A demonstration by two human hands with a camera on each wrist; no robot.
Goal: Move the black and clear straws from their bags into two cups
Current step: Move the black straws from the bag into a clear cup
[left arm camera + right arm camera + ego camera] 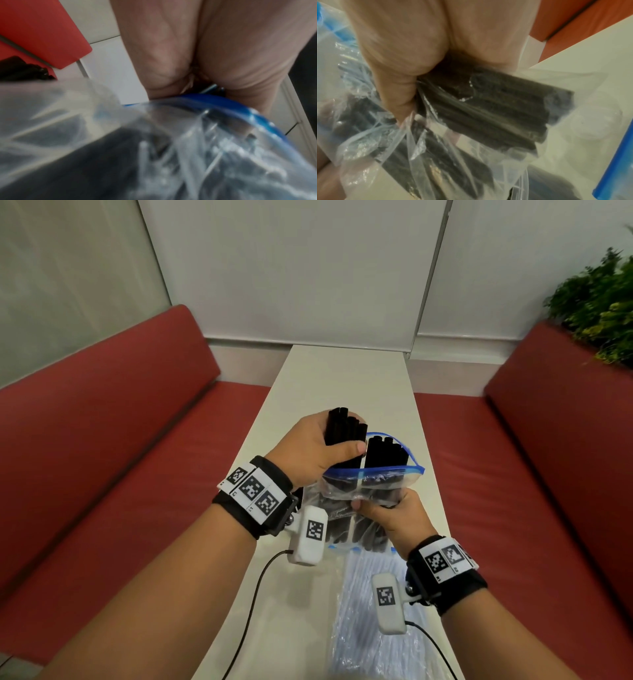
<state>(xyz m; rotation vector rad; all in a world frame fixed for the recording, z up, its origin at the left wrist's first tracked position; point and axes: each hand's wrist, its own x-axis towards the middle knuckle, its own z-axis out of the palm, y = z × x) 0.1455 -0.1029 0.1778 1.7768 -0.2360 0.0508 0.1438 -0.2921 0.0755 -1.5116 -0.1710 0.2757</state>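
Observation:
My left hand (342, 451) grips a bundle of black straws (344, 428) and holds it upright, half out of a clear zip bag (373, 474) with a blue rim. More black straws (387, 453) stand inside that bag. My right hand (382, 510) grips the bag around its middle, bunching the plastic over the straws (488, 108). In the left wrist view the palm (188, 54) sits just above the blue rim (223, 104). A second bag of clear straws (370, 601) lies flat on the table under my right wrist. No cup shows plainly; the hands and bag hide the table behind them.
The narrow white table (342, 374) runs away from me to a white wall. Red benches flank it on the left (102, 433) and on the right (548, 446). A green plant (599, 299) stands at the far right. Black cables trail from both wrist cameras.

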